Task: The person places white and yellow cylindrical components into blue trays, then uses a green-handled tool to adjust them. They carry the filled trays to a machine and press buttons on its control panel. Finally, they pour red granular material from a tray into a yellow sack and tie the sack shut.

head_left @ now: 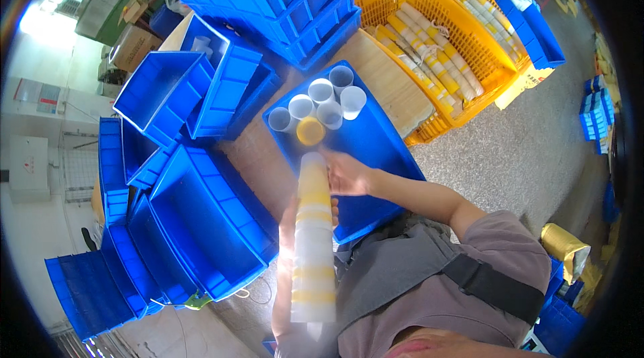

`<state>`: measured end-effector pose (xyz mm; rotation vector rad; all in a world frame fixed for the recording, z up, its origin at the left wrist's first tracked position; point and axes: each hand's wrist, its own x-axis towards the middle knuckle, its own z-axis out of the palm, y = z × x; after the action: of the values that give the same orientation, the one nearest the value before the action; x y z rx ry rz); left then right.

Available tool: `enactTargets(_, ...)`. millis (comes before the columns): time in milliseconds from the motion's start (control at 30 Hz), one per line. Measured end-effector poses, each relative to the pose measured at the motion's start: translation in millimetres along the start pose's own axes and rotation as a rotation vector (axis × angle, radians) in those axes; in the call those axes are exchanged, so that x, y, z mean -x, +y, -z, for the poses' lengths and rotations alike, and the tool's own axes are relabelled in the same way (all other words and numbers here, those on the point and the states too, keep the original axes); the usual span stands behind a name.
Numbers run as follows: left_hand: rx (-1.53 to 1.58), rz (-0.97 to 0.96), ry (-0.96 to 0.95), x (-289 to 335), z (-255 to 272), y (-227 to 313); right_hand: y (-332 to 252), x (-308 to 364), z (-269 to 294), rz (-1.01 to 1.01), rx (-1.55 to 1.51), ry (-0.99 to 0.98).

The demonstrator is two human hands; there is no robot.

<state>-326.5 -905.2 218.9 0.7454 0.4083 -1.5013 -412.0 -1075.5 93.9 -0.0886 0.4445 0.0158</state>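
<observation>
A long nested stack of plastic cups (314, 237), frosty white with yellow bands, stands upright-looking in front of my chest. My left hand (335, 210) is wrapped round it, mostly hidden behind the stack with only fingertips showing. Beside the stack's far end is my right hand (350, 175), smeared by motion; whether its fingers hold anything is unclear. Just beyond that end, a yellow cup (310, 131) is on a shallow blue tray (376, 150). Several frosted white cups (320, 91) cluster at the tray's far end.
Tall blue bins (261, 3) are piled at the back. More blue bins (201, 224) lie tilted at the left. Yellow crates (483, 56) at the far right hold long white and yellow cup stacks (429, 56). A wooden board (389, 76) lies between tray and crates.
</observation>
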Motion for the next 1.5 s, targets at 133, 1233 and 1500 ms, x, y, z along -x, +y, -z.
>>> enactTargets(133, -0.235, 0.089, 0.094, 7.9, 8.4, -3.4, 11.2, 3.7, 8.4, 0.101, 0.304, 0.021)
enactTargets(1233, -0.218, 0.300, 0.005, 8.0, 44.2, -3.3, 37.6, 31.4, -1.5, 0.265, 0.255, 0.146)
enactTargets(1500, -0.122, 0.260, -0.092, 46.7, 52.1, -21.6, 59.8, 26.4, 23.0, 0.220, 0.236, 0.003)
